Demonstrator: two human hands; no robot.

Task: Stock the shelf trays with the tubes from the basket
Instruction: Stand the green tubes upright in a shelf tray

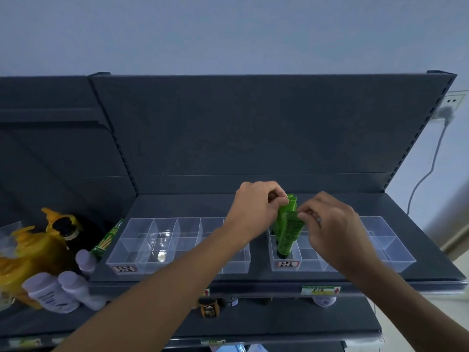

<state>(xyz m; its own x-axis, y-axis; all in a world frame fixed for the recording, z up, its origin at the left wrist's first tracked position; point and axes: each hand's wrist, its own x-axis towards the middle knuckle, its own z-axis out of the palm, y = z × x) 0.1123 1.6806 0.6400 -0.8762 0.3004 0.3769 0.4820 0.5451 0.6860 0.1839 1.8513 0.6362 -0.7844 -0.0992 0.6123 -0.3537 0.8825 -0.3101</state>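
Your two hands meet over the dark grey shelf [193, 207], a little right of its middle, above the front row of clear trays. Your left hand [256, 212] is curled, fingertips pinched on the crimped tops of the green tubes [288, 229]; your right hand [330, 229] comes in from the other side with thumb and forefinger nipping the top edge of the nearest tube. The tubes stand upright, caps down, bunched together in the front-left compartment of the right tray [390, 260], just behind its red and white label [287, 264]. The left tray [132, 250] sits beside it toward the shelf's left edge, its compartments showing only glare, with its own red and white label [126, 269] at the front-left corner. Both trays lie close to the shelf's front edge, where a green and yellow price tag [320, 290] is fixed to the lip. The shelf's back panel rises dark and bare, slotted uprights at both sides. Past the left edge, on the neighbouring shelf, lie pale lilac bottles [50, 292], a yellow crinkled pack [28, 252] with a dark bottle [66, 228] in it, and a green box [106, 241] leaning at the corner. Below, a small dark jar [208, 308] shows on the lower shelf. The wall [228, 31] behind is plain blue-grey; at the far right a white socket [453, 102] holds a plug, its cable [429, 171] trailing down.
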